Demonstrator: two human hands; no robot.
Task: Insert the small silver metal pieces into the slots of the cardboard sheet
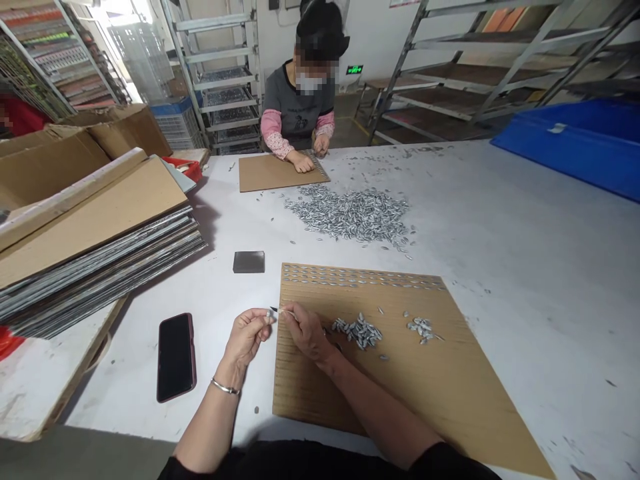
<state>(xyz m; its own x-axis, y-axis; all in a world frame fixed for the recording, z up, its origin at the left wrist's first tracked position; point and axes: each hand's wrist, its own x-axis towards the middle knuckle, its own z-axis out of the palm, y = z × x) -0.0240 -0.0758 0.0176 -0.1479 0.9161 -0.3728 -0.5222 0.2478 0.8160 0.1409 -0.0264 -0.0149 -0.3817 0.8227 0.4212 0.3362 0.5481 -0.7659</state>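
My left hand (pixel 247 337) is closed in a pinch on a small silver piece, just off the left edge of a brown slotted board (pixel 400 373). My right hand (pixel 306 330) rests on the board, pinching a thin pointed tool whose dark tip meets the piece. Two small heaps of silver pieces (pixel 360 331) lie on the board right of my right hand. Rows of the same pieces (pixel 365 277) fill the board's far edge. A big heap of silver pieces (pixel 353 215) lies on the white table beyond.
A black phone (pixel 175 357) lies left of my hands, a small grey metal plate (pixel 249 261) further back. Stacked boards and trays (pixel 95 247) fill the left. A person (pixel 303 100) works across the table at another board (pixel 280 171). A blue bin (pixel 580 143) sits right.
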